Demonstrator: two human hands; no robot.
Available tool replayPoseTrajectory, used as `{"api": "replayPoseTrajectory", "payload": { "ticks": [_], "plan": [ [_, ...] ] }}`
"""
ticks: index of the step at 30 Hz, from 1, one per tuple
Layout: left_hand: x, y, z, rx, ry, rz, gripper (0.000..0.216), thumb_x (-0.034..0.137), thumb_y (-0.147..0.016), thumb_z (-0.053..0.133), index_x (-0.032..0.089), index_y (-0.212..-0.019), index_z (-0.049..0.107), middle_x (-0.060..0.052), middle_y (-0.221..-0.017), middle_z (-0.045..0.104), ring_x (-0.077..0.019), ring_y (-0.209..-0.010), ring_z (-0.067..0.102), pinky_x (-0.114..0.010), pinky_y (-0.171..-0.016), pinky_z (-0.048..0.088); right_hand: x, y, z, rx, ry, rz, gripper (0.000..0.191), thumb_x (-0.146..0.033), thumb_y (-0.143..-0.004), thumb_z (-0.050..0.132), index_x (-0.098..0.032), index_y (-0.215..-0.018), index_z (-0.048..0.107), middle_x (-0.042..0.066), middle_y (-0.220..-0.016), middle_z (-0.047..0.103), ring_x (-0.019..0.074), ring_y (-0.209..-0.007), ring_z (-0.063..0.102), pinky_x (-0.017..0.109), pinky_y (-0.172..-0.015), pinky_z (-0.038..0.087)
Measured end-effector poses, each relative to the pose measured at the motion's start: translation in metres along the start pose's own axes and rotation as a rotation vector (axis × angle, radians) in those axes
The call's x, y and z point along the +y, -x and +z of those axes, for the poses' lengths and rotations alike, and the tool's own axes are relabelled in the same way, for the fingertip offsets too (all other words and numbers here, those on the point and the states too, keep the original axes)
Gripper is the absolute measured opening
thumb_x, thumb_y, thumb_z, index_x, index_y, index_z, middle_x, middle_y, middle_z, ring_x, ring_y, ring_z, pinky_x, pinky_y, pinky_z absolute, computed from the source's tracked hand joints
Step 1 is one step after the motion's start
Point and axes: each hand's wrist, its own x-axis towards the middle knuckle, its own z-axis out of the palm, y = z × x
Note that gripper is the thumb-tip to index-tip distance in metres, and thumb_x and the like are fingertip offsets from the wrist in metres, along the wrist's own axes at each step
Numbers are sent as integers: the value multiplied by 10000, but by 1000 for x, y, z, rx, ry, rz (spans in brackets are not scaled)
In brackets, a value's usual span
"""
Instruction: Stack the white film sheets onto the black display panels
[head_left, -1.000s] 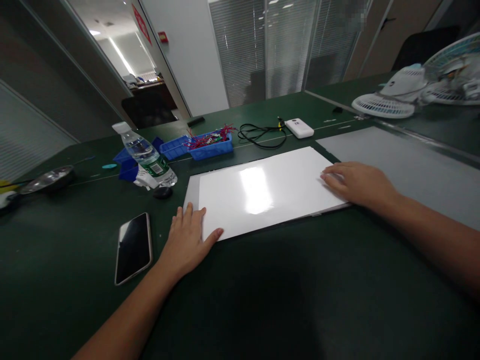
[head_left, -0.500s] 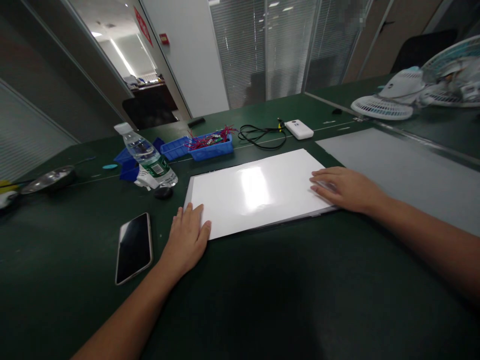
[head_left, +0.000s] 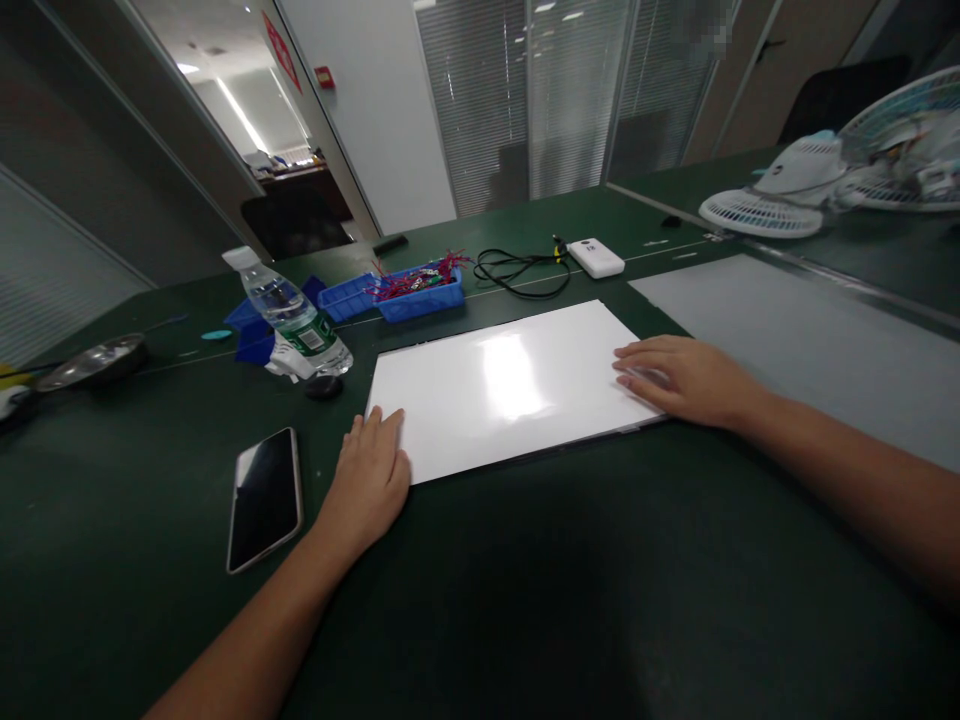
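Note:
A glossy white sheet [head_left: 502,385] lies flat on the dark green table [head_left: 525,580], stacked on another sheet whose edge shows underneath. My left hand [head_left: 367,480] rests flat against the sheet's near left corner, fingers together and stretched out. My right hand [head_left: 686,378] lies palm down on the sheet's right edge, fingers extended toward the left. Neither hand holds anything.
A black phone [head_left: 264,497] lies left of my left hand. Behind it a water bottle [head_left: 296,320] lies tilted, beside blue trays [head_left: 416,290] holding red parts. A black cable [head_left: 521,270], a white box [head_left: 595,257], a grey mat [head_left: 810,340] and white fans [head_left: 817,180] stand farther back and right.
The top white sheet slid left until it lined up over the sheet under it. My right hand moved left with it and my left thumb drew in against the corner.

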Motion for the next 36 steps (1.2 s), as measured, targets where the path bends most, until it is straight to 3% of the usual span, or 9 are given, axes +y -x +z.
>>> {"api": "replayPoseTrajectory", "payload": {
  "ticks": [5, 10, 13, 16, 18, 23, 36],
  "plan": [
    [-1, 0, 1, 10, 2, 10, 654, 328, -1055, 326, 109, -1647, 495, -225, -1788, 344, -455, -1688, 251, -662, -1356, 257, -6, 0, -4, -3, -21, -5, 516, -572, -1085, 485, -253, -1295, 833, 108, -1313, 799, 344, -1181, 746, 569, -982, 615],
    [0, -1, 4, 36, -11, 19, 682, 476, -1106, 282, 109, -1640, 496, -240, -1769, 371, -474, -1685, 245, -685, -1335, 272, -6, 2, -8, 19, -9, -123, 462, -545, -1082, 527, -273, -1302, 829, 97, -1252, 821, 311, -1114, 773, 518, -967, 619],
    [1, -1, 4, 35, -38, 31, 713, 537, -1109, 276, 105, -1632, 497, -250, -1759, 387, -470, -1689, 237, -683, -1327, 277, -7, 3, -6, -32, -72, -288, 528, -568, -1027, 644, -278, -1454, 758, 107, -1437, 750, 342, -1302, 712, 572, -1117, 557],
    [1, -2, 3, 17, -57, 30, 753, 574, -1112, 251, 98, -1649, 477, -266, -1767, 365, -463, -1690, 241, -668, -1328, 276, -13, 3, -2, -106, -112, -379, 744, -619, -949, 758, -316, -1614, 623, 92, -1667, 567, 375, -1514, 553, 632, -1238, 449],
    [1, -1, 2, 5, -76, 34, 818, 664, -1090, 302, 117, -1680, 447, -265, -1787, 329, -488, -1690, 221, -676, -1324, 272, -17, 3, 1, -127, -129, -375, 810, -611, -932, 788, -332, -1660, 567, 87, -1712, 508, 380, -1544, 518, 643, -1253, 430],
    [5, 1, -2, -59, -130, 49, 1079, 892, -897, 565, 239, -1737, 391, -225, -1841, 214, -590, -1671, 149, -731, -1298, 267, -20, 1, 4, -122, -129, -362, 679, -547, -992, 736, -290, -1612, 631, 120, -1654, 573, 376, -1483, 588, 635, -1208, 488],
    [8, -1, -14, -116, -167, 30, 1094, 930, -890, 539, 263, -1744, 385, -212, -1831, 260, -571, -1661, 224, -711, -1304, 293, -13, 3, 8, -105, -173, -349, 664, -564, -992, 745, -318, -1600, 641, 88, -1599, 639, 335, -1463, 607, 583, -1223, 484]
  ]
}}
